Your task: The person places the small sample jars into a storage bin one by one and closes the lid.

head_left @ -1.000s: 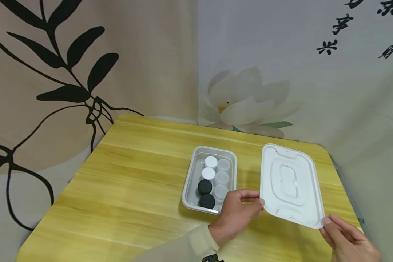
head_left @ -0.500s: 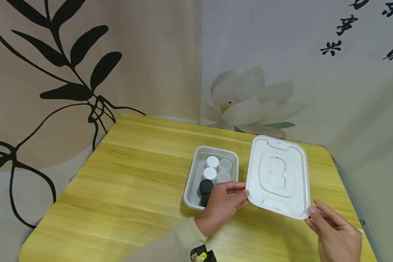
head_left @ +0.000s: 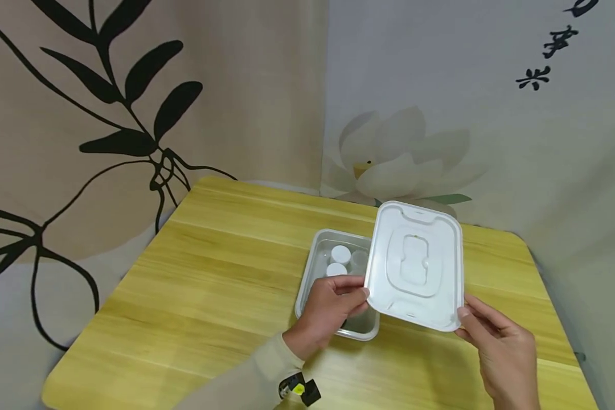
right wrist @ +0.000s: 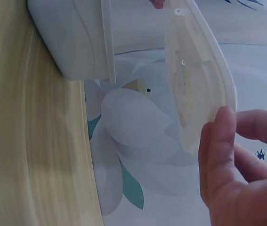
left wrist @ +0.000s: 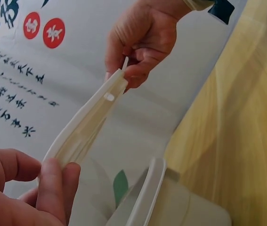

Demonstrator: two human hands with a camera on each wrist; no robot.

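Note:
Between my two hands a white plastic lid (head_left: 415, 267) is held up, its right part over the table and its left edge overlapping the container in the head view. My left hand (head_left: 325, 310) pinches the lid's near left corner between thumb and fingers. At the near right corner my right hand (head_left: 499, 344) pinches it the same way. Under the left hand stands an uncovered white rectangular container (head_left: 307, 279). Two white-capped bottles (head_left: 340, 254) and a translucent cap (head_left: 359, 261) show inside it; most other contents are hidden by the left hand and lid.
The container stands on a yellow wood-grain table (head_left: 200, 285). Behind the table hangs a printed curtain (head_left: 256, 97) with black leaves, and a pale one (head_left: 415, 68) with a lotus and dark characters. A dark wrist device (head_left: 299, 389) sits at the left sleeve.
Both hands have carried the lid left and up in the head view, from beside the container to partly over it. It now covers the view of the container's right side.

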